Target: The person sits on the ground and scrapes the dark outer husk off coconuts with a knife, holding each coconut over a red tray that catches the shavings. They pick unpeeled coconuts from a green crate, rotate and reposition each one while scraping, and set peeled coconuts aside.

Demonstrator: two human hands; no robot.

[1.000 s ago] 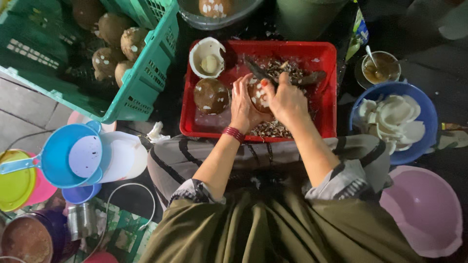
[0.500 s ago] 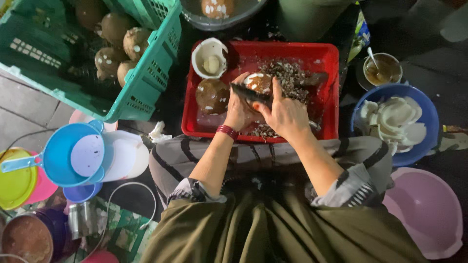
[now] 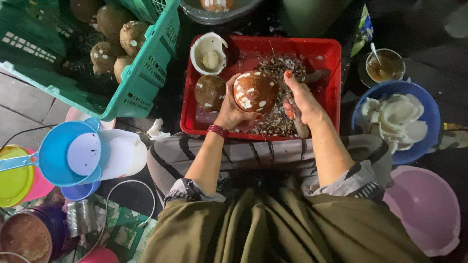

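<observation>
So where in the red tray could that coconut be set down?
Bare floor of the red plastic tray shows along its near-left corner, below the whole brown coconut. The middle is crowded with shell chips; left hand and right hand fill the centre.

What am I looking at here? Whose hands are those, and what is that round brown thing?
A camera on a person's head looks straight down at their lap and two bare hands. The left hand holds a round brown coconut over a red tray full of shell scraps. The right hand grips a knife. Another coconut sits in the tray. A green crate holds more, and a blue bowl holds white coconut pieces.
</observation>
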